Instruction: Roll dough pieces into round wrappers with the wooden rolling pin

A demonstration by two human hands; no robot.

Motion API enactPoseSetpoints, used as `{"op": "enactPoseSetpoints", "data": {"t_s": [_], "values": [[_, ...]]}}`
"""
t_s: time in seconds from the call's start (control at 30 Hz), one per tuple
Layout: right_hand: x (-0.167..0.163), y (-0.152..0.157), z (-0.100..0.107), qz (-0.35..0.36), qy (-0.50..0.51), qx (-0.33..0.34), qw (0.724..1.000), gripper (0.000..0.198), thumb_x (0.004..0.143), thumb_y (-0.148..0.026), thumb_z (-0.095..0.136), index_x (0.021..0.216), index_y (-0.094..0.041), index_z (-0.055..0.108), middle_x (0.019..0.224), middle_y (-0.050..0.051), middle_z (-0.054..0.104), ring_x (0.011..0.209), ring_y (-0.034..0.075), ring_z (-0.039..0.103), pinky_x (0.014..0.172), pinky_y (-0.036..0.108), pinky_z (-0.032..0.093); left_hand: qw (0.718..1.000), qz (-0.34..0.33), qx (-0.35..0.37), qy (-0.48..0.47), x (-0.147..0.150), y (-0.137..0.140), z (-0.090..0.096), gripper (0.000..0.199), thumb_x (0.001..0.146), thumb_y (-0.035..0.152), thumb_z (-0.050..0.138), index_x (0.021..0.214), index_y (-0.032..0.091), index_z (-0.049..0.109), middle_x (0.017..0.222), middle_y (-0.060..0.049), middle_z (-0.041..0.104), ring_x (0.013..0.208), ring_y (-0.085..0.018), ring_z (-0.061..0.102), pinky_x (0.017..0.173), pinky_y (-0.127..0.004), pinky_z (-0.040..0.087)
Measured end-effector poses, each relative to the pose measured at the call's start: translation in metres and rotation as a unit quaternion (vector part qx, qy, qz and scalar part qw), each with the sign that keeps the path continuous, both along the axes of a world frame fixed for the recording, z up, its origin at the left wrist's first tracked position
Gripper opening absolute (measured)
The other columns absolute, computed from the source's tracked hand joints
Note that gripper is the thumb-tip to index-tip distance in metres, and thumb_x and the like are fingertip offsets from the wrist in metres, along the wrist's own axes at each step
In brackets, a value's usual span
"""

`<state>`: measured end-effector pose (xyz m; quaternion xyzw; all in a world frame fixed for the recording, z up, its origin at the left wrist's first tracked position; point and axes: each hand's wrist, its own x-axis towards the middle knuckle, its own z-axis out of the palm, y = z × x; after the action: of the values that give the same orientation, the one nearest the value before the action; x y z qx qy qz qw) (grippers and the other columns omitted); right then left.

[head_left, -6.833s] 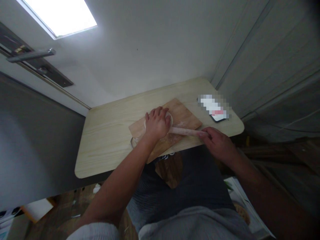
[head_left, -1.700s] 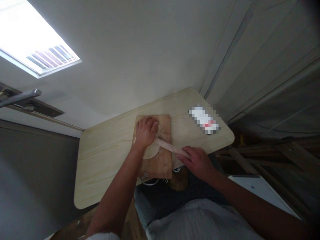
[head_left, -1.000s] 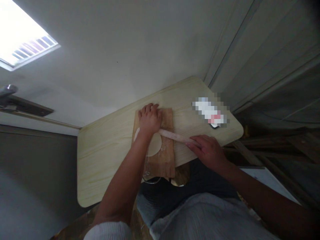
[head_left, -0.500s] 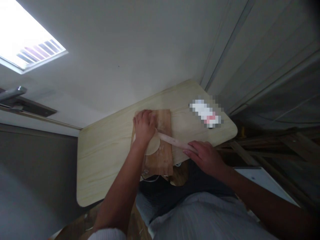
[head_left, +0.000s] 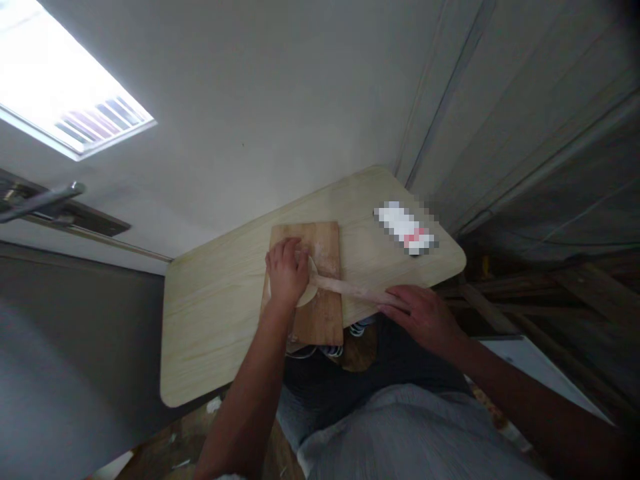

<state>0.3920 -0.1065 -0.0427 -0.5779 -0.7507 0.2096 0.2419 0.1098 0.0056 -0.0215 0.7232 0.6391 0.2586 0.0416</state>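
Note:
A thin round of dough [head_left: 306, 296] lies on a wooden cutting board [head_left: 320, 323], partly covered by my left hand [head_left: 289, 268]. A pale wooden rolling pin [head_left: 353, 291] runs across the dough's right side and off the board's right edge. My left hand is closed over the pin's left end, which is hidden beneath the palm and fingers. Beyond the board, my right hand [head_left: 417, 313] is wrapped around the pin's right end. White flour dusts the board around the dough.
The board rests on a light wood-grain table [head_left: 215, 313] with rounded corners, set against a pale door [head_left: 260, 113]. A metal door handle [head_left: 50, 198] juts out at left. A blurred white and red item [head_left: 405, 227] lies on the table's right side.
My left hand and the rolling pin have moved toward my body over the dough. More of the board's far edge shows now. The view has shifted slightly.

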Motion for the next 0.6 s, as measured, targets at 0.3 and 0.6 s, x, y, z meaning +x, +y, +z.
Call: {"op": "enactPoseSetpoints", "data": {"t_s": [0.3, 0.6], "values": [[0.014, 0.012, -0.005, -0.093, 0.047, 0.009, 0.995, 0.040, 0.090, -0.050, 0.062, 0.118, -0.021, 0.060, 0.113, 0.011, 0.069, 0.096, 0.027, 0.067, 0.085, 0.040, 0.053, 0.993, 0.037, -0.053, 0.103, 0.007, -0.013, 0.001, 0.039, 0.098, 0.026, 0.039, 0.133, 0.023, 0.055, 0.139, -0.009, 0.058, 0.130, -0.028, 0.048, 0.111, -0.049, 0.034], [0.014, 0.015, 0.001, -0.079, 0.041, -0.008, 0.996, 0.034, 0.093, -0.050, 0.059, 0.108, -0.020, 0.063, 0.102, 0.009, 0.072, 0.085, 0.024, 0.068, 0.078, 0.037, 0.052, 0.988, 0.050, -0.060, 0.133, 0.012, -0.005, 0.004, 0.040, 0.099, 0.026, 0.037, 0.136, 0.025, 0.054, 0.142, -0.009, 0.056, 0.133, -0.028, 0.046, 0.113, -0.054, 0.032]]}}
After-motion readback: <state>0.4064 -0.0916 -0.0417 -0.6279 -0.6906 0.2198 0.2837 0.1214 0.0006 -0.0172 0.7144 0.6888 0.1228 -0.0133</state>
